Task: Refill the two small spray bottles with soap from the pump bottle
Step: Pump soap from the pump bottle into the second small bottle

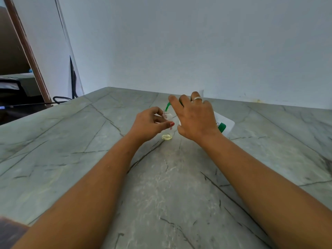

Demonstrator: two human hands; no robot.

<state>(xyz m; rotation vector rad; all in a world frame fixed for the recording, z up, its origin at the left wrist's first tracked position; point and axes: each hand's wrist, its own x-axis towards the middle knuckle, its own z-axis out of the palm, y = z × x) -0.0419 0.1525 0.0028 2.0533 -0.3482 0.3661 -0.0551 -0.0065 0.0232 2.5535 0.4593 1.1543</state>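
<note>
Clearly the mouth of the bottle is narrow, and the green nozzle only just meets it, so a hard press could likely send soap down the outside or onto the counter. A slick wall would make the bottle apt to slip or tip in a light hold. The tilt of the pump bottle could also swing the nozzle off the mouth.

The bottle is clear and seems to stand on its base near the counter's far edge, about midway along it, with only a shallow pale yellow layer at the bottom, so it is far from full. The left hand holds it, fingers and thumb curled round its body. Just right of it, the white pump bottle leans away; its level is hidden. The right hand lies over the pump head with fingers spread and nearly straight, pressing rather than grasping. A second small bottle is not in view.
</note>
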